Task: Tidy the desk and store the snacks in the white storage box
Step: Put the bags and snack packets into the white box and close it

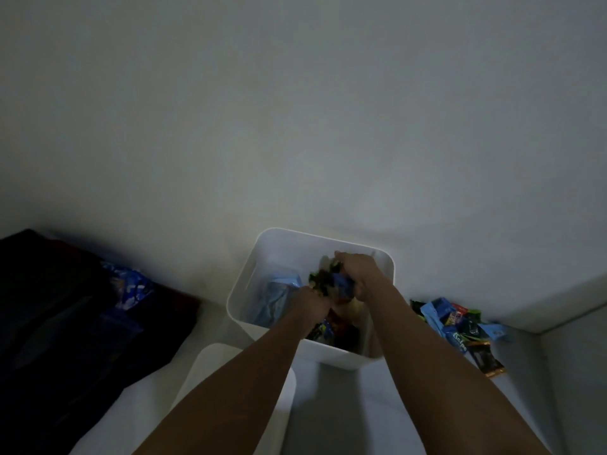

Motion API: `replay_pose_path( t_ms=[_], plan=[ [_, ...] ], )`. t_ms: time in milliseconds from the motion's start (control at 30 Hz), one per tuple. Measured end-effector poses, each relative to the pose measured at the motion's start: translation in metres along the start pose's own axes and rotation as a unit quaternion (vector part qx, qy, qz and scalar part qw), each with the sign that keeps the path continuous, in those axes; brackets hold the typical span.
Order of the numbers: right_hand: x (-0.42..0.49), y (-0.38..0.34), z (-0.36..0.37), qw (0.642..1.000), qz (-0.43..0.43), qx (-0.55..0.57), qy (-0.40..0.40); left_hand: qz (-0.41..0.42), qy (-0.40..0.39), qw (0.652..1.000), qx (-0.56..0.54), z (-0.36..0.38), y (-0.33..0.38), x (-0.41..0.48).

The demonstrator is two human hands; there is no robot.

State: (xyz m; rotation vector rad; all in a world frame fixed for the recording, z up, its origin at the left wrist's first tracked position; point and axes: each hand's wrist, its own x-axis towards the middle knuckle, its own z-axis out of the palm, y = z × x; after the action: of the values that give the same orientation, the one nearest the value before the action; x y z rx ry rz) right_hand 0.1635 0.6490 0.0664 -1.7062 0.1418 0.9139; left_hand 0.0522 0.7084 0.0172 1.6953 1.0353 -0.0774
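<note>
Light: dim and cool, brightest on the surfaces around 6 o'clock.
Wall point(295, 110): plain, pale, unmarked, filling the view from 9 through 12 to 3 o'clock.
Counter point(210, 323): white, meeting the wall.
Dark fabric point(59, 323): heaped on the counter at 8 o'clock.
Panel point(578, 372): pale, at 4 o'clock, its kind unclear.

The pale surface point(361, 421) carries a white storage box point(328, 359) standing upright near its far edge, against the wall. A flat white lid point(210, 366) lies just beside the box, toward the near edge. Dark fabric point(65, 323) covers the left side. Snack packets point(460, 326) lie heaped in the far right corner.
</note>
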Motion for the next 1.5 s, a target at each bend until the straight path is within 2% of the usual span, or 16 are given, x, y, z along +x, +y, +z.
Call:
replay_pose_path(
  t_ms=[167, 267, 367, 467, 567, 667, 767, 867, 967, 1100, 1167, 1367, 1433, 1500],
  plan=[
    [0.0, -0.005, -0.012, 0.998, -0.049, -0.023, 0.02, -0.005, 0.023, 0.998, 0.066, -0.001, 0.008, 0.008],
    [-0.005, -0.007, -0.026, 0.997, -0.063, 0.01, 0.039, 0.004, 0.028, 0.993, 0.116, -0.001, 0.017, 0.004],
    [-0.018, -0.011, -0.052, 0.995, -0.085, 0.02, 0.048, 0.058, 0.062, 0.986, 0.144, 0.007, 0.029, -0.003],
    [-0.028, -0.012, -0.091, 0.991, -0.105, 0.039, 0.069, 0.105, 0.102, 0.982, 0.116, 0.026, 0.055, -0.019],
    [-0.032, -0.002, -0.143, 0.985, -0.123, 0.041, 0.11, 0.206, 0.121, 0.965, 0.107, 0.064, 0.087, -0.037],
    [-0.031, 0.023, -0.197, 0.979, -0.124, -0.011, 0.163, 0.308, 0.101, 0.939, 0.112, 0.108, 0.105, -0.053],
    [-0.027, 0.058, -0.246, 0.964, -0.125, -0.104, 0.21, 0.359, 0.039, 0.914, 0.183, 0.153, 0.099, -0.053],
    [-0.019, 0.106, -0.286, 0.958, -0.119, -0.151, 0.214, 0.319, 0.011, 0.914, 0.251, 0.191, 0.078, -0.038],
    [0.004, 0.155, -0.315, 0.943, -0.111, -0.23, 0.213, 0.268, 0.054, 0.92, 0.281, 0.214, 0.055, -0.021],
    [0.023, 0.185, -0.328, 0.927, -0.13, -0.261, 0.236, 0.193, 0.083, 0.941, 0.266, 0.228, 0.026, 0.007],
    [0.028, 0.186, -0.329, 0.927, -0.139, -0.265, 0.228, 0.188, 0.116, 0.94, 0.261, 0.233, 0.015, 0.022],
    [0.058, 0.192, -0.322, 0.907, -0.22, -0.304, 0.19, 0.181, 0.116, 0.948, 0.233, 0.252, 0.003, 0.055],
    [0.067, 0.194, -0.316, 0.891, -0.219, -0.344, 0.199, 0.215, 0.101, 0.944, 0.228, 0.253, 0.0, 0.063],
    [0.075, 0.196, -0.311, 0.864, -0.241, -0.384, 0.218, 0.284, 0.08, 0.916, 0.271, 0.254, -0.002, 0.064]
  ],
)
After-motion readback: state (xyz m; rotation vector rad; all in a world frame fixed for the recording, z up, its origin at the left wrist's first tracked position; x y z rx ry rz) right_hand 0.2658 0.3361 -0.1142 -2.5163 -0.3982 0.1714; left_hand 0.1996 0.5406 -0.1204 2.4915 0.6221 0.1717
